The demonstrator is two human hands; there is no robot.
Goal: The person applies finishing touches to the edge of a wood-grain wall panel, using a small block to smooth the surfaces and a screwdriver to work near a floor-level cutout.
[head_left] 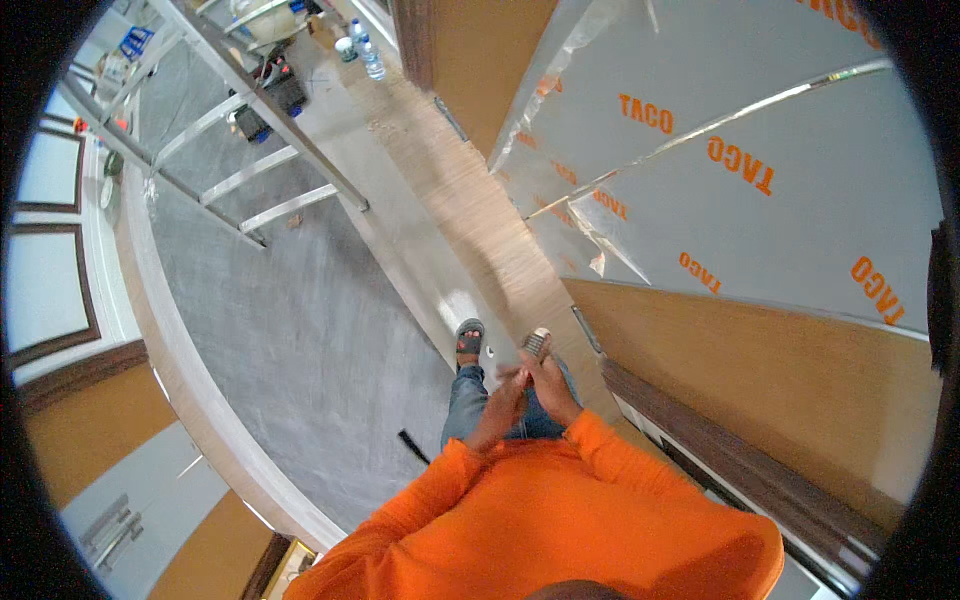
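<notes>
My left hand (pixel 505 405) and my right hand (pixel 548 385) meet in front of my jeans, fingers closed and partly blurred. A small grey ribbed item with a pale tip (pixel 536 342) is at my right hand's fingers; I cannot make out what it is. What my left fingers hold, if anything, is hidden. My sandalled left foot (pixel 468 340) stands on a pale strip (pixel 420 260) beside grey flooring (pixel 260 330).
An aluminium ladder (pixel 267 212) reaches across the upper left. Bottles (pixel 373 60) and a dark toolbox (pixel 283 90) lie beyond it. A grey panel with orange print (pixel 800 230) and brown boarding (pixel 760 370) line the right. Framed white panels (pixel 48 290) are at the left.
</notes>
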